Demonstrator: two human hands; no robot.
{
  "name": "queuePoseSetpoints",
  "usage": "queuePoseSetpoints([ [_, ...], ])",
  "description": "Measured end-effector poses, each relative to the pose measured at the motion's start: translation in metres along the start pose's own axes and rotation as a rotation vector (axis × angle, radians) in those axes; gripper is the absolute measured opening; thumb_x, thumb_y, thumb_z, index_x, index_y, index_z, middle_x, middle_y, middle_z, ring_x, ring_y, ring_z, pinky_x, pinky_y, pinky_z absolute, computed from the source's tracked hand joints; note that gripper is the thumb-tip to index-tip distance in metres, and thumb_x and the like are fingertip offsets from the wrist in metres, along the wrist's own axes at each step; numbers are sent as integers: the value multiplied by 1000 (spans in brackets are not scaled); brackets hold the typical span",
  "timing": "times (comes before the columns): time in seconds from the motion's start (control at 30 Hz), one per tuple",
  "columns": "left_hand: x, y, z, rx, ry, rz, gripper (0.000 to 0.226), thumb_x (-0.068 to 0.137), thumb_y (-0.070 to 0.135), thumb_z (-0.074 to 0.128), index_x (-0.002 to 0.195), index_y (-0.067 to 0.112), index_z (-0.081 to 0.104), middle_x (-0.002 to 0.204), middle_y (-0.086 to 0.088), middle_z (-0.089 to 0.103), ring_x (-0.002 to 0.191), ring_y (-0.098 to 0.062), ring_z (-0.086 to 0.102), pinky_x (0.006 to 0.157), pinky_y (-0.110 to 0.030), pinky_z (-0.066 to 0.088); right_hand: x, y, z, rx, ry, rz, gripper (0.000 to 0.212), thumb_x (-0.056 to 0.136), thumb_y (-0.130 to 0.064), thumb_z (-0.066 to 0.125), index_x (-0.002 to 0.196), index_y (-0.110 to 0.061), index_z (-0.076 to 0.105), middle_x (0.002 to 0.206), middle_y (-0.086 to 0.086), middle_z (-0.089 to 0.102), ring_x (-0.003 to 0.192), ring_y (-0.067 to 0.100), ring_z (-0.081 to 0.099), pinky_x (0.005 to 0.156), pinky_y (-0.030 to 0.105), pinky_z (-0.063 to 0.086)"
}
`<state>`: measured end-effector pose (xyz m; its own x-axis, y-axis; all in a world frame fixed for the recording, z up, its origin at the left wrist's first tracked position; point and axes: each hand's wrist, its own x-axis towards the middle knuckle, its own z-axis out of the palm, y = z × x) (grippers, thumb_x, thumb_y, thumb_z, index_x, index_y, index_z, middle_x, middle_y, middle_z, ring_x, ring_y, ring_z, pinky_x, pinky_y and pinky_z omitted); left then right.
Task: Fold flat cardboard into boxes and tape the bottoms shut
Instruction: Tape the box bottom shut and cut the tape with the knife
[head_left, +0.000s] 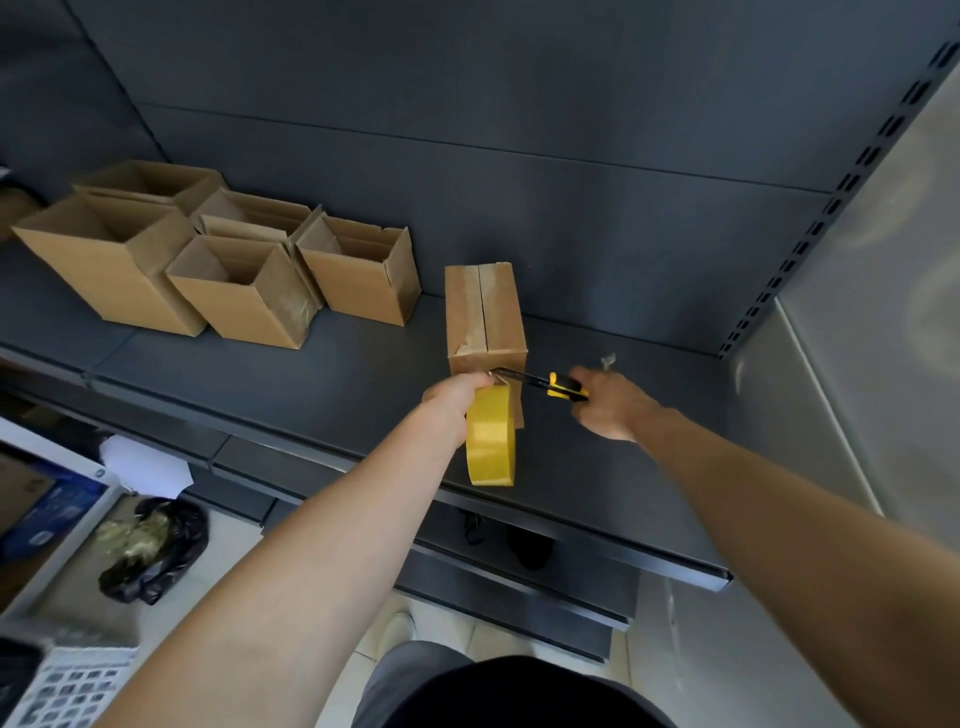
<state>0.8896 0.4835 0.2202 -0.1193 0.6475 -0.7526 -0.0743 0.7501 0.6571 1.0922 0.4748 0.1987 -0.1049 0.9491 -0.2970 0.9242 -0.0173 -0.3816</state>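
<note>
The left hand (454, 402) gripped the tape roll (491, 441) near the shelf's (311, 374) front edge. The right hand (610, 408), curled round a knife (550, 387), aimed its blade leftward at the strip. Just beyond stood the box (485, 317), its taped seam running away. Finished boxes (208, 260) sat far left, with bare shelf to the right.

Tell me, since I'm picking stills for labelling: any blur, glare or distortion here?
Head view: wide-angle distortion bows the shelf and the slotted upright; the right hand with the knife is motion-blurred; the left hand and tape roll are sharper; soft glare patches sit on the grey side panel.
</note>
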Motion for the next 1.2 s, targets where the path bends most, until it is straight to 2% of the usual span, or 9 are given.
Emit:
queuePoseSetpoints([
  [0.3, 10, 4, -13, 14, -11, -43, 24, 77, 22, 77, 88, 10, 61, 81, -10, 65, 69, -23, 65, 58, -33, 54, 23, -14, 14, -326, 25, -52, 26, 93, -16, 46, 118, -14, 43, 118, 10, 52, 115, 30, 45, 98, 39, 36],
  [0.47, 17, 7, -18, 47, -20, -55, 25, 75, 23, 79, 88, 10, 61, 82, -11, 66, 72, -25, 66, 65, -36, 56, 34, -18, 15, -400, 21, -35, 27, 93, -14, 46, 120, -15, 41, 120, 9, 52, 117, 29, 45, 102, 40, 34],
  [0.57, 21, 11, -22, 116, -34, -67, 30, 71, 26, 81, 88, 9, 64, 88, -13, 66, 81, -29, 66, 75, -40, 56, 33, -12, 17, -529, -26, -8, 40, 89, -9, 51, 127, -15, 40, 126, 9, 50, 122, 29, 42, 104, 41, 33],
  [0.63, 22, 14, -28, 160, -39, -68, 28, 69, 26, 82, 81, 8, 64, 81, -12, 66, 73, -28, 66, 66, -36, 55, 30, -7, 22, -559, -57, 17, 48, 86, -8, 54, 131, -15, 38, 130, 9, 47, 124, 30, 40, 106, 41, 32],
  [0.73, 23, 15, -35, 197, -79, -103, 26, 71, 25, 81, 79, 7, 65, 73, -13, 66, 66, -28, 65, 62, -35, 55, 32, -7, 20, -555, -68, 40, 44, 85, -15, 50, 130, -13, 45, 131, 11, 47, 124, 30, 40, 108, 41, 30],
  [0.9, 14, 14, -34, 259, -207, -149, 25, 74, 23, 79, 89, 7, 66, 78, -13, 68, 66, -26, 67, 55, -34, 55, 36, -2, 4, -655, -146, 187, 43, 86, -25, 47, 127, -14, 52, 131, 11, 47, 127, 32, 34, 112, 43, 23],
  [1.0, 10, 11, -27, 319, -264, -102, 23, 79, 24, 75, 97, 13, 66, 92, -12, 68, 78, -25, 66, 61, -34, 55, 34, 7, 2, -629, -102, 210, 46, 88, -27, 52, 130, -12, 44, 132, 10, 49, 132, 32, 33, 115, 45, 14],
  [1.1, 4, 9, -14, 373, -331, -32, 2, 88, 21, 65, 89, 22, 65, 86, -4, 64, 74, -18, 62, 57, -28, 51, 29, 9, 1, -505, 47, 156, 52, 88, -20, 57, 136, -11, 39, 135, 11, 43, 134, 32, 30, 116, 43, 13],
  [1.2, -2, 8, 2, 422, -378, 11, 8, 91, 19, 61, 84, 23, 61, 76, -1, 61, 67, -14, 60, 53, -26, 49, 20, -1, -9, -250, 173, 132, 35, 84, -7, 53, 119, -7, 54, 120, 16, 56, 114, 34, 50, 94, 37, 40],
])
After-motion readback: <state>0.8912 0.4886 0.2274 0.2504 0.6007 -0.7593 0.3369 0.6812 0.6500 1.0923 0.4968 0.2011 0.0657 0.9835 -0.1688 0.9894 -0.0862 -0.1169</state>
